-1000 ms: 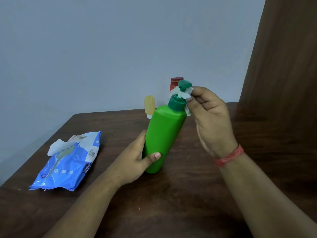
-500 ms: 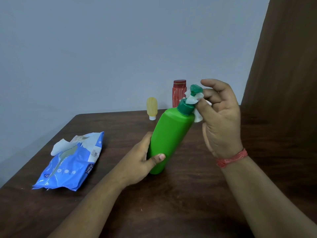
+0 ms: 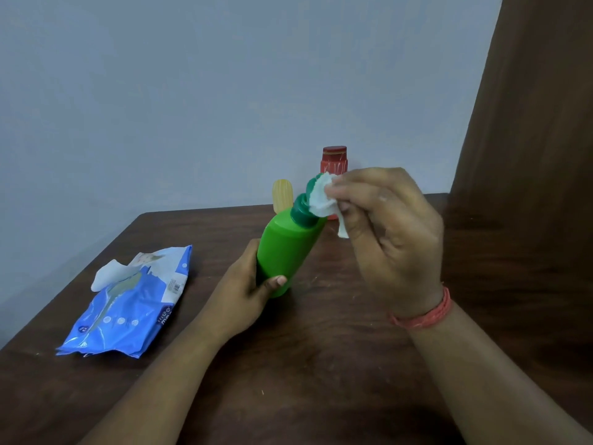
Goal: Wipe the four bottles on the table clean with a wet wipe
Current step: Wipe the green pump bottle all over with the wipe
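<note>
Wiping green bottle (image 3: pixel 286 252) pump, wipe (image 3: pixel 322 199)

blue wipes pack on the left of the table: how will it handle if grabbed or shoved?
The wipes pack looks like a soft film pouch, creased and sagging, so it would probably flex rather than lift rigid. It lies flat on the table, so a push should slide it, not roll or tip it. A loose wipe sticks out of its opening and could snag or pull free.

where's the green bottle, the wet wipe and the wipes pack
green bottle (image 3: pixel 285 252), head view, on the middle of its body
wet wipe (image 3: pixel 322 199), head view, on the bunched part at the pump top
wipes pack (image 3: pixel 128 313), head view, on its blue front
</note>
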